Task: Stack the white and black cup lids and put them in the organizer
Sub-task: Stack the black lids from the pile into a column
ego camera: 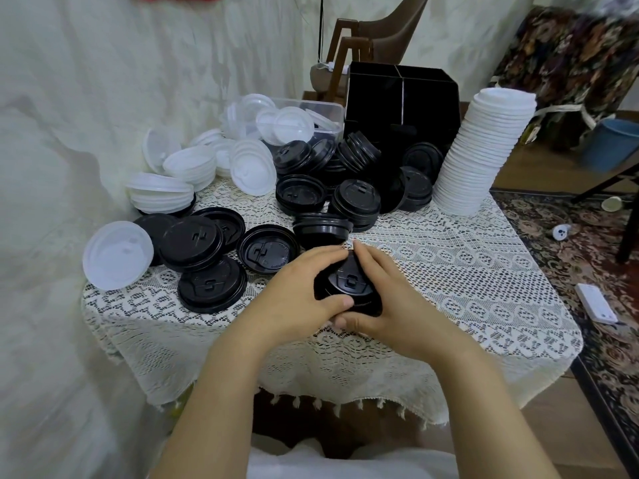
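Observation:
My left hand (pixel 297 292) and my right hand (pixel 387 302) both grip a short stack of black lids (pixel 349 283) just above the lace tablecloth, fingers curled round its sides. Loose black lids (pixel 266 248) lie scattered to the left and behind, some in small stacks. White lids (pixel 162 191) are heaped at the back left, and one white lid (pixel 117 255) leans at the table's left edge. A tall stack of white lids (pixel 480 150) stands at the back right. The black organizer (pixel 401 98) stands at the back, behind the pile.
A clear plastic tub (pixel 332 114) with white lids sits left of the organizer. The lace-covered table (pixel 466 281) is small; a curtain hangs close on the left. Chairs, a blue bin (pixel 610 143) and small items lie on the carpet to the right.

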Tool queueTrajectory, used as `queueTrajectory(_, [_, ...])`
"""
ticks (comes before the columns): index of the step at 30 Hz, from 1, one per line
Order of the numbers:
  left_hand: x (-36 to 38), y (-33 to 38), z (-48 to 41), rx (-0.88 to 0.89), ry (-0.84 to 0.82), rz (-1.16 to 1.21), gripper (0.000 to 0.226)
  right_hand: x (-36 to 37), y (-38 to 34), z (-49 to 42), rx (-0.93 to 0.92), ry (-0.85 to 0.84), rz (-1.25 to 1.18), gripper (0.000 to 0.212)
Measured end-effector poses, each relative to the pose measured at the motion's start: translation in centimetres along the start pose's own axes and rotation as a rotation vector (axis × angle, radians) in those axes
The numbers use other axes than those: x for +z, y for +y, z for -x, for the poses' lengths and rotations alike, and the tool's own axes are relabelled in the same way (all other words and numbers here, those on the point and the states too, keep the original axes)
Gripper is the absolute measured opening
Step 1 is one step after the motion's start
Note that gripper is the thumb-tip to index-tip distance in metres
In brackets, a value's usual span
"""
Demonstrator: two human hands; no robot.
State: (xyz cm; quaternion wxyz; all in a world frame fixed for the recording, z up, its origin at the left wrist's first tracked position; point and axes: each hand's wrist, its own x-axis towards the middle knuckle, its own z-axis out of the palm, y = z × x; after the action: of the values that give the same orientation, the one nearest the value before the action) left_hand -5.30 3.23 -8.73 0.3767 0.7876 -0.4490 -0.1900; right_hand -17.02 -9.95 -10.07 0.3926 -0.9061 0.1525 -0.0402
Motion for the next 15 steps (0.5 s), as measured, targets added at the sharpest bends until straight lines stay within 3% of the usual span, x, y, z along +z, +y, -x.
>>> queueTrajectory(4, [-0.13,-0.19,0.13,-0.02,-0.016,0.006,0.066,0.23,0.07,-0.01,-0.026,0.044,0.106,0.105])
queueTrajectory(9, [-0.04,-0.32,0.04,-0.053,0.026,0.09,0.062,-0.08,0.65,-0.02,-0.019,0.047,-0.013,0.084])
queueTrajectory(15, [0.04,-0.82,-0.33,-0.072,0.04,0.042,0.061,0.28,0.41,-0.29,-0.025,0.084,0.016,0.084])
